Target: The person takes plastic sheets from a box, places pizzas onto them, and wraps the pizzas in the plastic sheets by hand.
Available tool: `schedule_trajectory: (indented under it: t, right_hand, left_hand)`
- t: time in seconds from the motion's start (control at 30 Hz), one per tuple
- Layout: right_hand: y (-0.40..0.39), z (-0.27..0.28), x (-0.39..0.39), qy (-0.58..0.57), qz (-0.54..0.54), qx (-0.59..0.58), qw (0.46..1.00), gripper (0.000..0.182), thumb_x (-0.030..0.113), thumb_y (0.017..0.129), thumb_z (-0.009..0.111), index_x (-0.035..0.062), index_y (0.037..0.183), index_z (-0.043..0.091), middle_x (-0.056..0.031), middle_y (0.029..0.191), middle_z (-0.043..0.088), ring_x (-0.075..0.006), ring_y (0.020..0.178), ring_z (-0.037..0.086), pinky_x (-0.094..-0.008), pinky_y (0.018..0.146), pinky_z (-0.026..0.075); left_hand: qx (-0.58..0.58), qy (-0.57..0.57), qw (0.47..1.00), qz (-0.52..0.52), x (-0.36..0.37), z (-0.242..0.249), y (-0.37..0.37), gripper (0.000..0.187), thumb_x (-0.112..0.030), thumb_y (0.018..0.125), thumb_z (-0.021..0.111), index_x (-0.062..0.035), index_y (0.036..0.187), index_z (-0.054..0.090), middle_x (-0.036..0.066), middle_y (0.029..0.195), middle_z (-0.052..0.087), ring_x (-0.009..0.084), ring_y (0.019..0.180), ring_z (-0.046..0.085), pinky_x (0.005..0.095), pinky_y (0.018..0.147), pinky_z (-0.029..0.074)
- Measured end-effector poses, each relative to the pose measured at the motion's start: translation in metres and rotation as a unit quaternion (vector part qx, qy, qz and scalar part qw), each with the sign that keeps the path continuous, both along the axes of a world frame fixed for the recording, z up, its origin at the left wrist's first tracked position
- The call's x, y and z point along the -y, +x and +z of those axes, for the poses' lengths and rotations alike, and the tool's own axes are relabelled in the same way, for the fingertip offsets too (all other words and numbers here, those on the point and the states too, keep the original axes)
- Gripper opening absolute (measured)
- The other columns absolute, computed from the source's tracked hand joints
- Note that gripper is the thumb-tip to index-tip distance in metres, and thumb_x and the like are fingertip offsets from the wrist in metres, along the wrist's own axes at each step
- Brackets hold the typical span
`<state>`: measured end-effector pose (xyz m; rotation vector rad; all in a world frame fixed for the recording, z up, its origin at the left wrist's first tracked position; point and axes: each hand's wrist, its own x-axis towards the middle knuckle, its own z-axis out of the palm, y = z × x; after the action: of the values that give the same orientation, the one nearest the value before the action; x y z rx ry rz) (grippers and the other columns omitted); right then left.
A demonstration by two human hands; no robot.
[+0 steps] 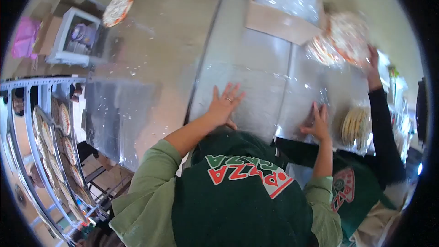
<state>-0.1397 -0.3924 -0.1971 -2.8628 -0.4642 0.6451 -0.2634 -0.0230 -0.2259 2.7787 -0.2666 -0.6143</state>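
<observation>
My left hand (pixel 224 105) lies with spread fingers on a sheet of clear plastic film (pixel 256 96) over the metal table (pixel 151 50). To its right, my right hand (pixel 319 123) touches the film with its fingers apart, and neither hand holds anything. Beyond my right hand, a co-worker's hand (pixel 374 66) is at a wrapped pizza (pixel 348 36). Another wrapped pizza (pixel 323 50) is beside that one. A stack of wrapped pizza bases (pixel 356 128) stands to the right of my right hand.
A cardboard box (pixel 286 25) of clear plastic bags is at the back. One unwrapped pizza (pixel 118 10) lies at the far left of the table, near a white bin (pixel 73 39). A metal rack (pixel 45 82) with pizzas stands at the left. The co-worker's dark sleeve (pixel 384 128) is close on the right.
</observation>
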Motion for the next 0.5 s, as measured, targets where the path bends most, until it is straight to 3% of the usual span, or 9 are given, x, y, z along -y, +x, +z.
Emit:
schedule_trajectory:
  t: [0.1, 0.13, 0.2, 0.27, 0.3, 0.33, 0.37, 0.43, 0.5]
  right_hand:
    - [0.016, -0.033, 0.031, 0.029, 0.037, -0.03, 0.998, 0.118, 0.018, 0.038, 0.085, 0.0219, 0.139, 0.024, -0.0281, 0.141, 0.012, -0.0413, 0.131, 0.016, -0.0427, 0.105, 0.025]
    - [0.022, -0.02, 0.025, -0.024, 0.03, -0.073, 0.997, 0.122, 0.015, 0.036, 0.084, 0.0181, 0.14, 0.02, -0.0207, 0.142, 0.018, -0.0391, 0.132, 0.014, -0.0439, 0.106, 0.022]
    - [0.023, -0.013, 0.025, -0.005, 0.063, 0.005, 0.998, 0.097, 0.007, 0.052, 0.077, 0.0151, 0.137, 0.029, -0.0186, 0.13, 0.037, -0.039, 0.123, 0.029, -0.0441, 0.103, 0.028]
    - [0.033, -0.02, 0.026, -0.051, 0.043, 0.003, 0.998, 0.075, -0.005, 0.059, 0.06, 0.0127, 0.129, 0.039, -0.0212, 0.129, 0.037, -0.0381, 0.121, 0.034, -0.0431, 0.098, 0.035]
    - [0.034, -0.026, 0.025, -0.012, 0.013, -0.002, 1.0, 0.069, -0.005, 0.061, 0.057, 0.0109, 0.126, 0.041, -0.0212, 0.122, 0.042, -0.0376, 0.115, 0.039, -0.0427, 0.095, 0.037]
    - [0.036, -0.032, 0.025, 0.026, -0.017, -0.007, 0.999, 0.063, -0.005, 0.064, 0.053, 0.0091, 0.124, 0.042, -0.0211, 0.115, 0.047, -0.0372, 0.108, 0.044, -0.0423, 0.091, 0.04]
    - [0.034, -0.039, 0.028, 0.027, -0.018, 0.012, 0.999, 0.062, -0.004, 0.065, 0.053, 0.0081, 0.124, 0.042, -0.0206, 0.113, 0.048, -0.0363, 0.106, 0.046, -0.0413, 0.09, 0.041]
    - [0.036, -0.035, 0.018, -0.005, -0.035, 0.014, 0.999, 0.06, -0.002, 0.066, 0.054, 0.0066, 0.124, 0.041, -0.0199, 0.111, 0.048, -0.0358, 0.103, 0.048, -0.0405, 0.088, 0.042]
    - [0.032, -0.024, 0.0, -0.052, -0.054, 0.002, 0.997, 0.059, 0.0, 0.068, 0.055, 0.0053, 0.125, 0.04, -0.0193, 0.112, 0.048, -0.035, 0.102, 0.049, -0.0397, 0.086, 0.043]
  left_hand:
    - [0.0, -0.006, 1.0, -0.029, -0.019, 0.011, 0.004, 0.123, -0.052, 0.043, 0.079, -0.02, 0.141, 0.012, 0.016, 0.147, 0.004, 0.0378, 0.134, 0.007, 0.0645, 0.098, 0.015]
    - [0.013, -0.038, 0.999, -0.012, -0.029, 0.026, 0.009, 0.119, -0.049, 0.045, 0.079, -0.02, 0.141, 0.014, 0.016, 0.146, 0.005, 0.0383, 0.133, 0.008, 0.0633, 0.099, 0.015]
    - [0.117, -0.108, 0.981, 0.107, -0.073, 0.036, 0.018, 0.107, -0.041, 0.052, 0.079, -0.0189, 0.139, 0.02, 0.017, 0.145, 0.009, 0.0381, 0.133, 0.01, 0.0588, 0.101, 0.017]
    - [0.293, -0.182, 0.892, 0.291, -0.139, 0.03, 0.043, 0.092, -0.032, 0.06, 0.078, -0.0167, 0.137, 0.028, 0.019, 0.143, 0.016, 0.0368, 0.132, 0.015, 0.0524, 0.103, 0.02]
    - [0.375, -0.232, 0.805, 0.396, -0.187, 0.02, 0.056, 0.072, -0.022, 0.07, 0.071, -0.0113, 0.132, 0.036, 0.018, 0.137, 0.03, 0.0319, 0.126, 0.029, 0.0425, 0.102, 0.027]
    - [0.363, -0.341, 0.685, 0.533, -0.24, 0.009, 0.071, 0.062, -0.028, 0.078, 0.065, -0.0064, 0.13, 0.037, 0.016, 0.133, 0.038, 0.0264, 0.119, 0.039, 0.0387, 0.099, 0.03]
    - [0.292, -0.573, 0.463, 0.61, -0.294, 0.009, 0.075, 0.054, -0.037, 0.086, 0.053, -0.0047, 0.128, 0.038, 0.014, 0.127, 0.042, 0.0249, 0.112, 0.044, 0.0378, 0.096, 0.032]
    - [0.357, -0.566, 0.306, 0.677, -0.382, 0.002, 0.077, 0.068, -0.057, 0.086, 0.037, -0.0023, 0.126, 0.036, 0.013, 0.123, 0.042, 0.028, 0.114, 0.041, 0.0452, 0.099, 0.03]
    - [0.398, -0.631, 0.12, 0.655, -0.46, -0.029, 0.086, 0.076, -0.064, 0.083, 0.033, -0.0006, 0.126, 0.035, 0.015, 0.12, 0.044, 0.027, 0.108, 0.043, 0.0458, 0.094, 0.032]
